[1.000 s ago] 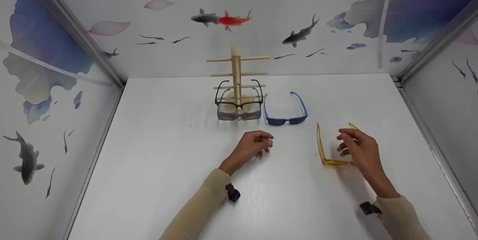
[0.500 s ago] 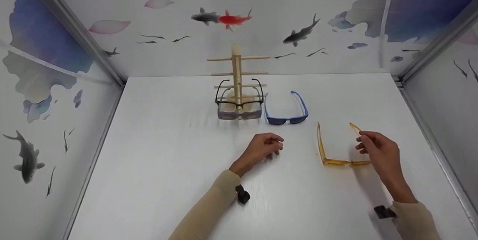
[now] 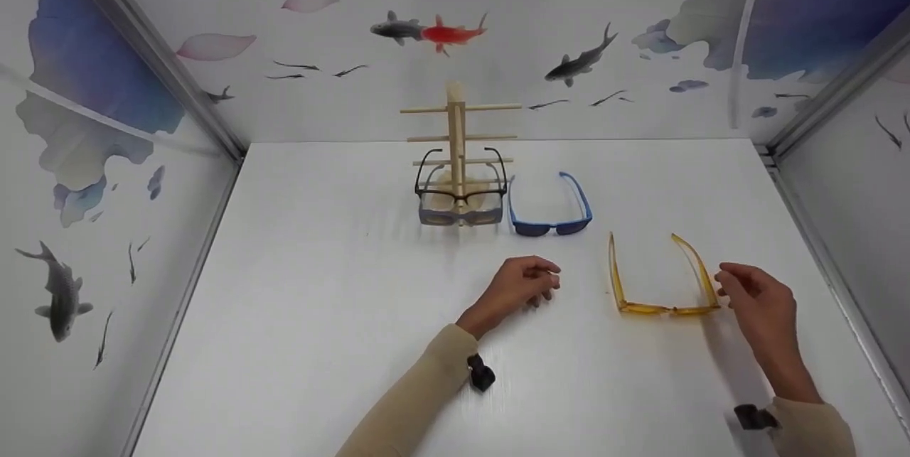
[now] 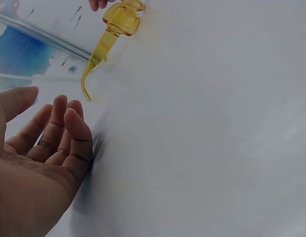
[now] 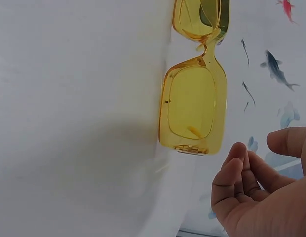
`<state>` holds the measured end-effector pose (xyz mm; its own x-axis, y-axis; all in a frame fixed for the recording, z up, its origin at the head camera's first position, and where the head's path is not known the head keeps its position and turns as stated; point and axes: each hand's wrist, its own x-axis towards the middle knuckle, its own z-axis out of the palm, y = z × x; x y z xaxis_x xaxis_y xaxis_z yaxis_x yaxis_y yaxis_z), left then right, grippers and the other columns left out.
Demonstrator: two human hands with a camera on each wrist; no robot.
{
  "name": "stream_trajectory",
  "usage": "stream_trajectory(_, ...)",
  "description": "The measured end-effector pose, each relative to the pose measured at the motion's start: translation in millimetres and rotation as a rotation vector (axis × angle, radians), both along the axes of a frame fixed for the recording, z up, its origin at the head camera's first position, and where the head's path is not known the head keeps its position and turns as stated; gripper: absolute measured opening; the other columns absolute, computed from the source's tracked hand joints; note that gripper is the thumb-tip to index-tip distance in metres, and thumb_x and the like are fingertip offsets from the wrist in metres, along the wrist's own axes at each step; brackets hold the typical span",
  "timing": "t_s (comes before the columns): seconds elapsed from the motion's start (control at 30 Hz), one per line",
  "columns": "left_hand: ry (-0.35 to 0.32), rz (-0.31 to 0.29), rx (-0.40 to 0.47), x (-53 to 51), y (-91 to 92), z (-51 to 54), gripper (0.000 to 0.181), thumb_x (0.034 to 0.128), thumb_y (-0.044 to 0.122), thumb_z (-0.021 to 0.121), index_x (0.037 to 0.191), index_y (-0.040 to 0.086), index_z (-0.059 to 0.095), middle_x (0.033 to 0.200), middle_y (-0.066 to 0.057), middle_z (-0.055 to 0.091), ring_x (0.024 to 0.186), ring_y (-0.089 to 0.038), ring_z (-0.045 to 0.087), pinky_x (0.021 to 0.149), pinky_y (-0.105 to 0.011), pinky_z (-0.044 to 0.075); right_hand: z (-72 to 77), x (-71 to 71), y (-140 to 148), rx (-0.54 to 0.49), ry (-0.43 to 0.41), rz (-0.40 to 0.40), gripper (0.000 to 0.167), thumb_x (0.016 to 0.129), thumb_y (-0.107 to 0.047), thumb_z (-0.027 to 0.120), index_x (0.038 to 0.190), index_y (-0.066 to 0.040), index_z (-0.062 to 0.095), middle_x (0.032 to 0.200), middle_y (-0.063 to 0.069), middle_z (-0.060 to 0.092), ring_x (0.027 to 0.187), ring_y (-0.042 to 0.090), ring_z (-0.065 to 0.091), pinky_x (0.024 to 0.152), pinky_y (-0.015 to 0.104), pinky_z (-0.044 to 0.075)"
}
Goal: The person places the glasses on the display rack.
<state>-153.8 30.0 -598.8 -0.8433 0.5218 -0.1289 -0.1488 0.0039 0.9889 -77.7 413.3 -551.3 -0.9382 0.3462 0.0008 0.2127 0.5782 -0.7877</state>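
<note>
Yellow glasses (image 3: pixel 647 308) lie right and in front of the wooden rack (image 3: pixel 456 130); blue glasses (image 3: pixel 533 229) sit just right of it; left hand (image 3: pixel 519 286), fingers loosely bent, before it, rightward; right hand (image 3: pixel 768 304), likewise bent, farthest right of it.

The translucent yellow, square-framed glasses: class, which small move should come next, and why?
Probably the right hand should close in and pinch the nearer end of the translucent yellow, square-framed glasses. They rest open on the white tabletop between that hand and the left hand, held by neither; the right wrist view shows a gap between their frame and the loosely curled fingers.
</note>
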Motion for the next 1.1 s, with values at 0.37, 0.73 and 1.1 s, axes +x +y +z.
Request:
stream_trajectory(0.37, -0.026, -0.014, -0.005, 2.1, 21.1, 3.6, 0.033, 0.1064, 0.017, 0.074, 0.132, -0.003, 0.073, 0.113, -0.021, 0.08, 0.082, -0.02, 0.073, 0.068, -0.025, 0.055, -16.1, 9.3, 20.9, 0.007, -0.169, 0.03, 0.058, 0.114, -0.041, 0.06, 0.151, 0.003, 0.061, 0.129, 0.014, 0.069, 0.096, 0.004, 0.063, 0.075, 0.018, 0.057)
stream_trajectory(0.73, -0.048, -0.042, 0.015, 7.1, 37.1, 4.2, 0.032, 0.107, 0.015, 0.073, 0.133, -0.004, 0.072, 0.115, -0.021, 0.08, 0.08, -0.019, 0.073, 0.066, -0.025, 0.056, -18.5, 10.9, 17.8, -0.028, -0.187, 0.053, 0.061, 0.113, -0.043, 0.061, 0.151, 0.006, 0.06, 0.125, 0.006, 0.071, 0.094, -0.003, 0.065, 0.075, 0.02, 0.059)
stream_trajectory(1.1, -0.108, 0.03, -0.057, 10.1, 62.4, 8.6, 0.027, 0.1059, 0.015, 0.074, 0.129, 0.001, 0.075, 0.102, -0.017, 0.08, 0.074, -0.018, 0.074, 0.062, -0.024, 0.057, -21.4, 11.1, 13.5, -0.024, -0.239, 0.035, 0.063, 0.113, -0.045, 0.06, 0.15, 0.005, 0.06, 0.133, 0.02, 0.07, 0.092, 0.0, 0.065, 0.074, 0.021, 0.059)
